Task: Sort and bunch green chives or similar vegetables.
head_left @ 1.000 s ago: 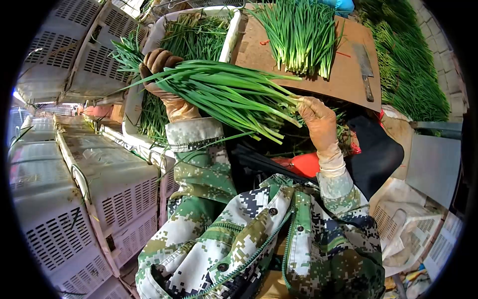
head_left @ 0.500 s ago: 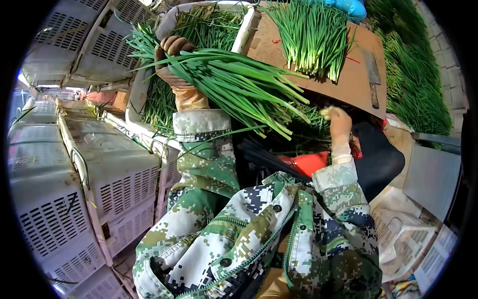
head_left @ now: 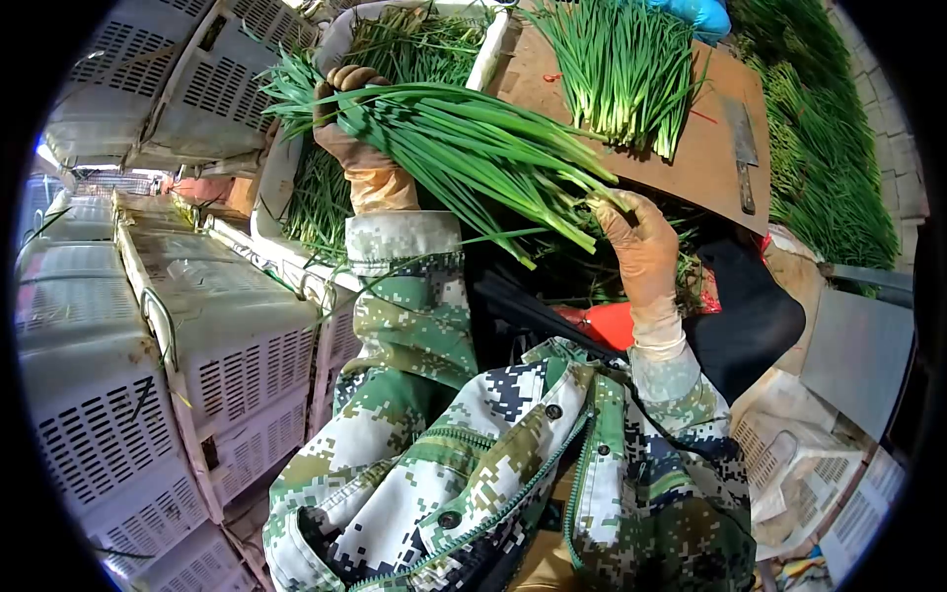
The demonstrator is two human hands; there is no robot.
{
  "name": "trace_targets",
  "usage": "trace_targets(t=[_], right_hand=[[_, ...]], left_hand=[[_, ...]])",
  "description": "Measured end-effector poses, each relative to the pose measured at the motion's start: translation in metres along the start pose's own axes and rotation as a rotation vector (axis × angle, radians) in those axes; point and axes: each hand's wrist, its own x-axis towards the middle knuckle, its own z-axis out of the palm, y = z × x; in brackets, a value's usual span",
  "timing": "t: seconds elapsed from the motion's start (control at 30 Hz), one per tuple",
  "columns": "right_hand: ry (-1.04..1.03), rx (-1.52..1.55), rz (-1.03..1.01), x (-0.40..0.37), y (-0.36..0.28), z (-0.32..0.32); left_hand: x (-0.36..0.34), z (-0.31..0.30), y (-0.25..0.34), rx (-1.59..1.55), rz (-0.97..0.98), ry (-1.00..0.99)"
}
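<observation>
My gloved left hand is wrapped round a bunch of garlic chives near its leafy end. The pale cut ends of the bunch point down to the right. At those ends, my gloved right hand pinches a few stems between thumb and fingertips. Beyond the right hand, a thick pile of chives lies on a brown board. A knife rests near the board's right edge.
A white crate of loose greens stands behind my left hand. Stacked perforated crates fill the left side. More chives lie in a long heap at the far right. A red object shows below my right hand.
My right hand has moved up and left to the stem ends and now pinches some. The bunch in my left hand has barely shifted.
</observation>
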Motion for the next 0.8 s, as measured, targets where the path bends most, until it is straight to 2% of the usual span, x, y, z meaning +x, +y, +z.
trace_targets(t=[0.1, 0.23, 0.33, 0.37, 0.4, 0.47, 0.5, 0.53, 0.6, 0.8], right_hand=[[0.104, -0.248, -0.134, 0.002, -0.002, 0.002], [0.210, -0.374, -0.184, 0.000, -0.021, 0.006], [0.190, -0.398, -0.081, -0.005, -0.007, -0.001], [0.161, -0.008, 0.083, -0.008, 0.002, -0.001], [0.159, -0.009, 0.082, -0.005, 0.001, 0.000], [0.045, -0.197, -0.055, -0.003, -0.002, 0.004], [0.035, -0.056, 0.132, -0.003, -0.001, 0.009], [0.037, -0.055, 0.131, 0.000, -0.002, 0.011], [-0.104, -0.086, 0.202, 0.011, -0.004, 0.015], [-0.044, -0.204, 0.040, 0.014, -0.002, 0.022]], left_hand=[[0.001, -0.005, 0.001, -0.031, 0.001, -0.006], [0.000, 0.000, -0.002, 0.053, 0.052, 0.035], [0.001, -0.006, 0.008, 0.039, 0.037, 0.034], [0.002, -0.008, 0.008, 0.080, 0.064, 0.028], [0.002, -0.007, 0.008, 0.079, 0.067, 0.026], [0.002, -0.006, 0.006, 0.033, 0.045, 0.036], [0.003, -0.006, 0.004, 0.029, 0.042, 0.032], [0.003, -0.006, 0.003, 0.029, 0.040, 0.031], [0.003, -0.005, -0.001, 0.051, 0.049, 0.044], [0.004, -0.005, -0.005, 0.040, 0.072, 0.068]])
